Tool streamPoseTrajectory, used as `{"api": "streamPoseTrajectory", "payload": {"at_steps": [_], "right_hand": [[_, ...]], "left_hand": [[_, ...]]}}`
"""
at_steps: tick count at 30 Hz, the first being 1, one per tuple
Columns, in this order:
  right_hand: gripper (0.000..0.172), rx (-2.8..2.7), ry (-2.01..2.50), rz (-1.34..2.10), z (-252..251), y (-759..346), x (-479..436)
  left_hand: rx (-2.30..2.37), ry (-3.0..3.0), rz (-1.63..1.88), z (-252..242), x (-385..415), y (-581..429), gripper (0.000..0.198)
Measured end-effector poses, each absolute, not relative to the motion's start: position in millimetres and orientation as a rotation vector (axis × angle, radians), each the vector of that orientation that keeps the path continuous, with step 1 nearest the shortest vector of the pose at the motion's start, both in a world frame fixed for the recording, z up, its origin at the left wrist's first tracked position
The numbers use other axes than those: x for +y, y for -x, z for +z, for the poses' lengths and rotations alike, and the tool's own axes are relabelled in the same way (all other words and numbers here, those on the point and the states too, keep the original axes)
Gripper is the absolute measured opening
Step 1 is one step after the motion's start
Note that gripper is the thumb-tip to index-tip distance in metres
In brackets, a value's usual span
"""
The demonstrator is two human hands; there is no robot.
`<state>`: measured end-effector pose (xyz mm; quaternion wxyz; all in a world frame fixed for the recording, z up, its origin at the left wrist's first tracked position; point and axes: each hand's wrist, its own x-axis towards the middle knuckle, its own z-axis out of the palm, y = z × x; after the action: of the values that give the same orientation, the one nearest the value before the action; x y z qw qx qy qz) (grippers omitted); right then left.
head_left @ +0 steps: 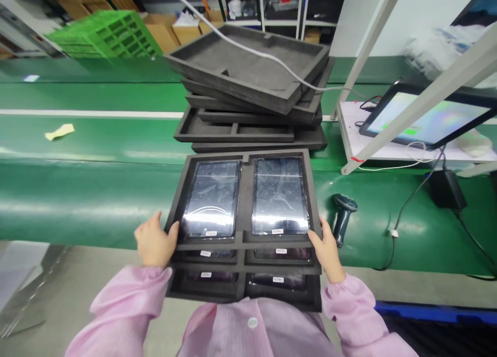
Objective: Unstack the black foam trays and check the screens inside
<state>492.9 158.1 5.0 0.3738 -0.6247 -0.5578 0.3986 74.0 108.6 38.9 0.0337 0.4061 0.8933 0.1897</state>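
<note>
I hold a stack of dark grey foam trays (244, 202) against my body. The top tray carries two glossy tablet screens, one on the left (210, 197) and one on the right (280, 194). More screens with white labels show in the trays beneath. My left hand (155, 241) grips the stack's left edge, thumb on top. My right hand (328, 251) grips its right edge. Both sleeves are pink.
A pile of empty grey foam trays (252, 77) sits askew on the green conveyor (85, 191), with a white cable across it. A handheld scanner (344, 212) lies to the right. Farther right are a monitor (427, 116), a black adapter (446, 189), and white frame posts.
</note>
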Motion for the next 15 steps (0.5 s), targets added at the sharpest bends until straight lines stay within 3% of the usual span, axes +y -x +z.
{"api": "streamPoseTrajectory", "payload": {"at_steps": [3,6,10,15], "right_hand": [[0.049,-1.761,1.606,0.558,31,-492,168],[0.024,-2.170,1.622,0.294,69,-478,184],[0.022,-2.461,2.060,0.252,102,-438,203],[0.026,-2.378,2.266,0.240,101,-403,218]], "left_hand": [[2.656,-1.721,0.033,63,128,-93,0.049],[2.509,-1.548,-0.363,81,154,-110,0.047],[2.555,-1.244,-0.330,91,180,-122,0.058],[2.469,-1.024,-0.123,90,190,-112,0.073]]}}
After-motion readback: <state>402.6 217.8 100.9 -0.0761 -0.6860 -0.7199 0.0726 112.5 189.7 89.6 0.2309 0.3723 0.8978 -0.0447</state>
